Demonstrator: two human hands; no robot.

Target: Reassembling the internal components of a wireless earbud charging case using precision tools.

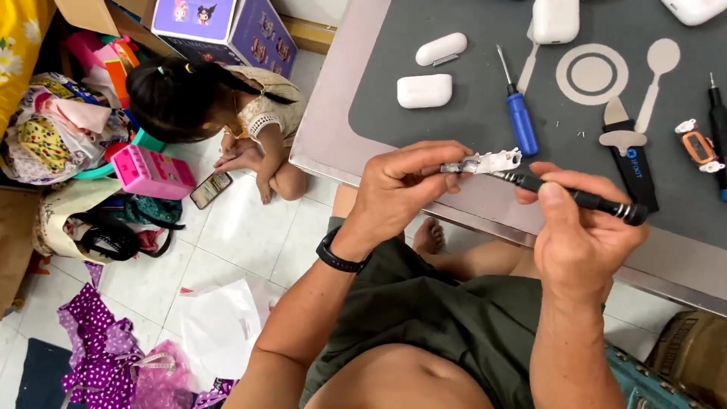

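The small white part (492, 161), a broken-edged plastic piece with a metal end, is held in the air just off the near edge of the worktop (333, 129), above the person's lap. The left hand (401, 189) pinches it, its fingers (447, 163) closed on the metal end. The right hand (579, 227) is closed round a black driver (583, 199), whose tip lies against the underside of the part.

By the look of it the work is in the middle: the part is already out of its casing and stripped bare, and the driver is still on it, so something on it remains to be loosened or pried. Whether a screw sits under the tip cannot be told.

On the grey mat (469, 113) behind lie two white earbud cases (425, 90), closed and apart from each other, which seem untouched or set aside. Near them rest a blue screwdriver (521, 113), pale spoon-shaped pry tools (657, 68), a ring-shaped disc (592, 74), a black spudger (628, 155) and a small orange-and-white piece (698, 145). More white cases sit at the far edge. Nothing on the mat looks reassembled.

To the left, on the tiled floor (250, 242), a child (219, 106) sits bent over a phone (210, 189), among a pink toy (151, 173), bags and clothes, well apart from the hands.
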